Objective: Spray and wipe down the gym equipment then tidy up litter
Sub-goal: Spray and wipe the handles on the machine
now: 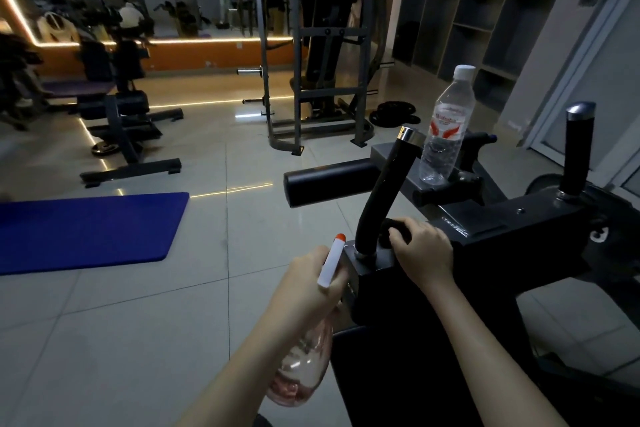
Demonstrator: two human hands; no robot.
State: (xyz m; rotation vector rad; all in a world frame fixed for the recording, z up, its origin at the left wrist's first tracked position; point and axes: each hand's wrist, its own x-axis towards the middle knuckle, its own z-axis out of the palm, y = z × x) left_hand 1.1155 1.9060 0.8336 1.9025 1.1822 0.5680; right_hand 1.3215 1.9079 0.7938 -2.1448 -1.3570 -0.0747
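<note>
My left hand (308, 279) grips a clear pinkish spray bottle (304, 367) with a white head and an orange nozzle tip, held low beside the black gym machine (502, 229). My right hand (424, 253) holds a dark cloth (394, 230) bunched against the base of the machine's left curved black handle (384, 191). A second upright handle (576, 152) stands on the right. An empty clear plastic water bottle (445, 128) with a white cap and red label stands on the machine's frame behind the handles.
A blue exercise mat (83, 229) lies on the tiled floor at the left. A weight bench (121, 114) and a grey rack (315, 80) stand further back, with weight plates (394, 113) on the floor. Shelving lines the right wall.
</note>
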